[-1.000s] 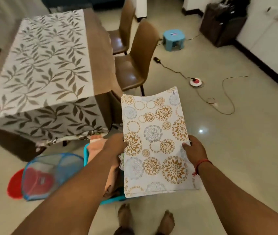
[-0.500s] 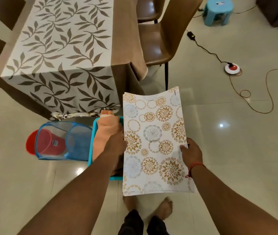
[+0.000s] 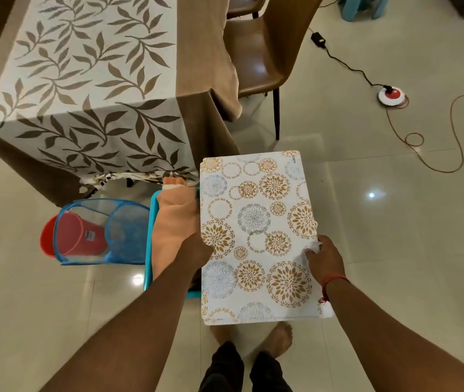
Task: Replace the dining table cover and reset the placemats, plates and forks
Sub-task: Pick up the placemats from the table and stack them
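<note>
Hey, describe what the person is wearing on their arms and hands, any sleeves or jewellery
Both forearms are bare, with no sleeves in view. The right hand has a thin red thread band tied round its wrist, with a short end hanging down. The left hand shows no band, watch or ring; its wrist is plain. No gloves on either hand.

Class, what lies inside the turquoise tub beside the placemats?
A folded peach cloth fills the turquoise tub. Whatever lies under the cloth, and the tub's right part behind the placemats, is hidden.

"KUBER" on placemat (image 3: 256,236) corner
</note>
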